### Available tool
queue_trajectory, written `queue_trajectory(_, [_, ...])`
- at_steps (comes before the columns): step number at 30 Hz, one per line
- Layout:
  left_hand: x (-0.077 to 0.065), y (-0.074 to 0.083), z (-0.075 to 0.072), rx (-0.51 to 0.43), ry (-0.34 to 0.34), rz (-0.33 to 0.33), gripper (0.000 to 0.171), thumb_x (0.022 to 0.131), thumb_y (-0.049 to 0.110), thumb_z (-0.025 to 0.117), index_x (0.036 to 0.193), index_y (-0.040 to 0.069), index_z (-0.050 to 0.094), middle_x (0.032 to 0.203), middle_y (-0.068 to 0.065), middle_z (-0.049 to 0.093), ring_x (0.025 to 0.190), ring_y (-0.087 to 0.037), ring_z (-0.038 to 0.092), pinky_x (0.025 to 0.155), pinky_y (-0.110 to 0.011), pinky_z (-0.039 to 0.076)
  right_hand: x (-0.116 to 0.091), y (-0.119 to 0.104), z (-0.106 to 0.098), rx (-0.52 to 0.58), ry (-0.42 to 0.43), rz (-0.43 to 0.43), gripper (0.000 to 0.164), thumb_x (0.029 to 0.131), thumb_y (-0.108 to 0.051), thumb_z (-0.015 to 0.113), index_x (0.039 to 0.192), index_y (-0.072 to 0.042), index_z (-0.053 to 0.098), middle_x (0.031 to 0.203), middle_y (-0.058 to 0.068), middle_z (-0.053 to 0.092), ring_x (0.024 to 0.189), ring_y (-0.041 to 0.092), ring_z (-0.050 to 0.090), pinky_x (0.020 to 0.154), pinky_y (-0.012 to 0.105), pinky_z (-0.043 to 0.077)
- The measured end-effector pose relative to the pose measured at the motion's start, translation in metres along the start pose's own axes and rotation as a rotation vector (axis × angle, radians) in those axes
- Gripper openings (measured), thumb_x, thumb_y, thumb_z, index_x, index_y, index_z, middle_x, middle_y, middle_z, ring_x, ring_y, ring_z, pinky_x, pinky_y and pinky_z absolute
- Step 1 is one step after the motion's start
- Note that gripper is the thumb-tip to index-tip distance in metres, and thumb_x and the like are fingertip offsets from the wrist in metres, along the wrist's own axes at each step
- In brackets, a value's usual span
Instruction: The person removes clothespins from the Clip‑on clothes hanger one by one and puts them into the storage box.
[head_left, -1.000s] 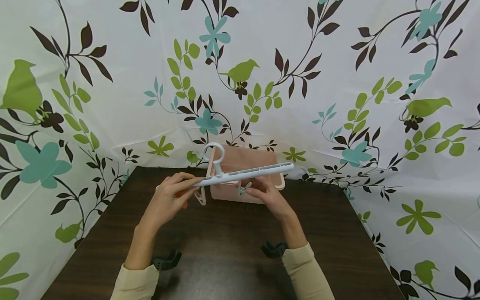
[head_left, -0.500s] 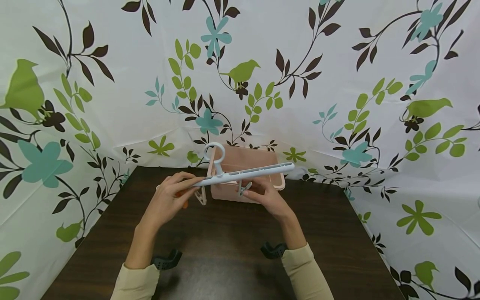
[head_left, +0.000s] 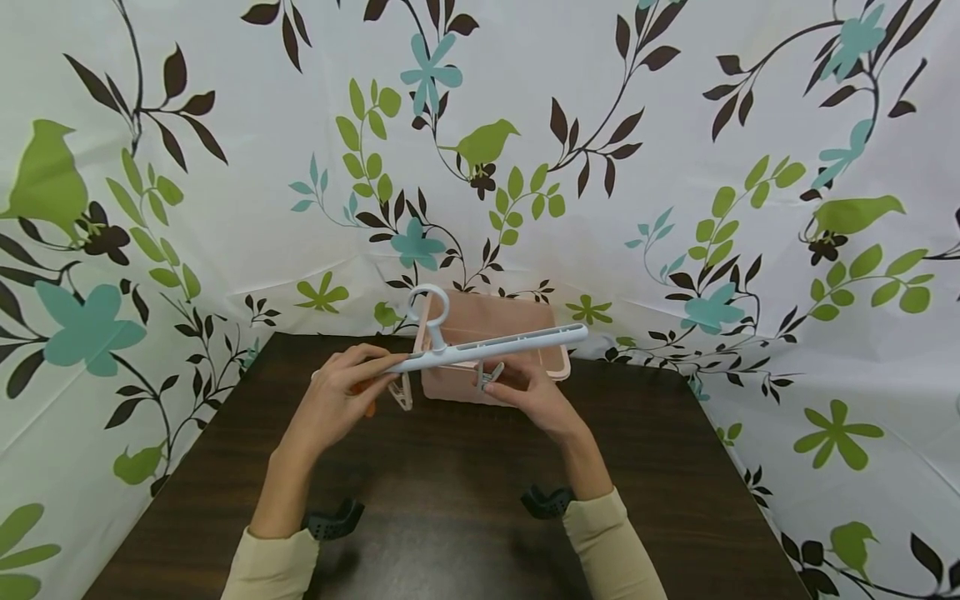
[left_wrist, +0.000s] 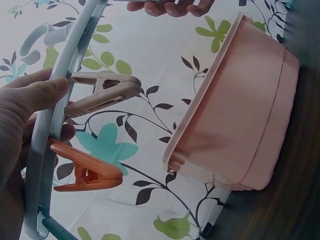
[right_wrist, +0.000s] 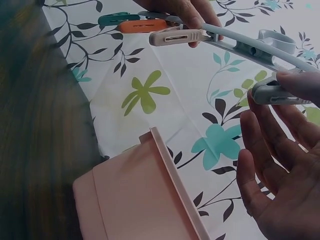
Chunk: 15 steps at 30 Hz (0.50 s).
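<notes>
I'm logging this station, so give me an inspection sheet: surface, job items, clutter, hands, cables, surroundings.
Surface: dark wood-grain table.
Job items: light blue clothes hanger with a beige clip, an orange clip and a teal clip on its bar; grey clip, attachment unclear; pink bin on the table beyond the hanger.
Clutter: nothing seen.
Hands: left hand grips the hanger's bar; right hand pinches the grey clip.
Cables: nothing seen.
Surroundings: white sheet printed with birds, leaves and flowers, behind the table and at both sides.
</notes>
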<state>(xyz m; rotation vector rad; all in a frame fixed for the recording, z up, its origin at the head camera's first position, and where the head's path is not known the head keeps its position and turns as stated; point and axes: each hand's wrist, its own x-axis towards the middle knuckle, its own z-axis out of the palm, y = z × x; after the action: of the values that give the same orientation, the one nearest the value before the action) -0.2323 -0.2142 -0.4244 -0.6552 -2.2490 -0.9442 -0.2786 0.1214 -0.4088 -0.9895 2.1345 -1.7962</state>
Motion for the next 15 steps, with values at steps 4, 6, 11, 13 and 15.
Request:
queue_trajectory(4, [-0.0003, -0.0007, 0.0, 0.001, 0.007, 0.0, 0.045, 0.091, 0.008, 0.086, 0.131, 0.028, 0.08, 0.122, 0.004, 0.073, 0.098, -0.017, 0.06, 0.084, -0.043, 0.044, -0.001, 0.0017, 0.0004, 0.013, 0.011, 0.011, 0.04, 0.107, -0.01, 0.067, 0.141, 0.01, 0.058, 0.13, 0.04, 0.064, 0.112, 0.018, 0.074, 0.096, 0.033, 0.059])
queue_trajectory(6, [-0.0004, -0.001, 0.0005, -0.001, 0.01, 0.002, 0.046, 0.091, 0.006, 0.086, 0.13, 0.028, 0.08, 0.121, 0.004, 0.073, 0.098, -0.017, 0.06, 0.083, -0.043, 0.044, -0.0023, 0.0024, 0.0005, 0.009, 0.025, 0.018, 0.041, 0.107, -0.01, 0.066, 0.141, 0.011, 0.058, 0.128, 0.035, 0.066, 0.112, 0.017, 0.073, 0.096, 0.033, 0.059])
queue_trajectory(11, [0.0001, -0.0018, 0.0019, 0.0, 0.014, 0.01, 0.046, 0.09, 0.004, 0.086, 0.13, 0.026, 0.08, 0.121, 0.003, 0.073, 0.098, -0.017, 0.06, 0.084, -0.043, 0.045, -0.005, 0.0032, 0.0006, 0.0, 0.061, 0.036, 0.038, 0.107, -0.011, 0.067, 0.138, 0.009, 0.061, 0.129, 0.031, 0.068, 0.112, 0.016, 0.071, 0.096, 0.032, 0.058])
queue_trajectory(13, [0.0002, -0.0017, 0.0019, -0.001, 0.013, 0.011, 0.046, 0.09, 0.004, 0.086, 0.131, 0.025, 0.08, 0.121, 0.003, 0.073, 0.097, -0.016, 0.06, 0.085, -0.044, 0.045, -0.0057, 0.0029, 0.001, 0.001, 0.072, 0.042, 0.036, 0.107, -0.012, 0.068, 0.136, 0.007, 0.063, 0.131, 0.033, 0.066, 0.112, 0.016, 0.071, 0.096, 0.032, 0.058])
queue_trajectory(15, [0.0, -0.0011, 0.0016, -0.006, 0.009, 0.006, 0.046, 0.09, 0.005, 0.086, 0.131, 0.025, 0.08, 0.121, 0.003, 0.073, 0.096, -0.016, 0.06, 0.085, -0.044, 0.045, -0.0063, 0.0027, 0.0014, 0.0, 0.082, 0.045, 0.034, 0.107, -0.013, 0.068, 0.135, 0.005, 0.064, 0.131, 0.032, 0.067, 0.113, 0.016, 0.071, 0.096, 0.033, 0.058])
